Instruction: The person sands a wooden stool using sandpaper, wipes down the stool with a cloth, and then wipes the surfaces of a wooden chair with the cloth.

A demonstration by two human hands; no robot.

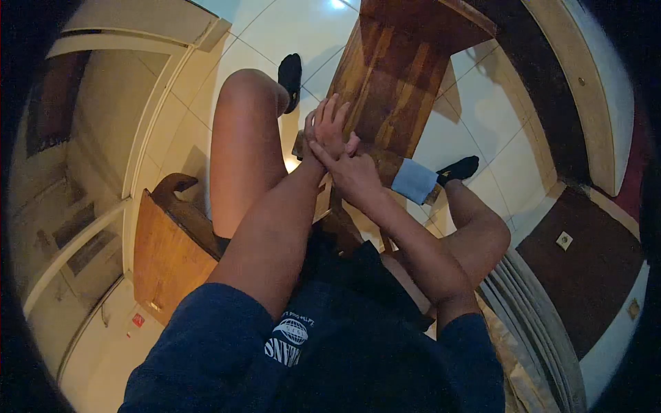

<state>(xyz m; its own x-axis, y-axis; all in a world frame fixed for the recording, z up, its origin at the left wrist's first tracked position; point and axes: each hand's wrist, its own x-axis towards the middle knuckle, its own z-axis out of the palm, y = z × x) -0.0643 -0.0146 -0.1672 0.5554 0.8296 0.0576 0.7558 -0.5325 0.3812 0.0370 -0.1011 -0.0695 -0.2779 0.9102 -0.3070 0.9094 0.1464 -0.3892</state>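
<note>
My left hand (330, 127) is held out in front of me, its fingers stretched and slightly apart, with nothing seen in it. My right hand (354, 177) closes around the left wrist, one finger lying across it. A small pinkish patch shows between the hands; whether it is a thumb or something else I cannot tell. Just beyond the hands stands a wooden bench-like piece (385, 76). A folded light-blue cloth (414, 180) lies on a wooden ledge to the right of my right hand.
My knees are spread on either side, with feet in black socks (292, 76) on the tiled floor (275, 38). Curved wooden furniture (169, 251) stands at left beside a framed glass panel (89, 124). A grey curtain (540, 316) hangs at lower right, near a wall socket (564, 239).
</note>
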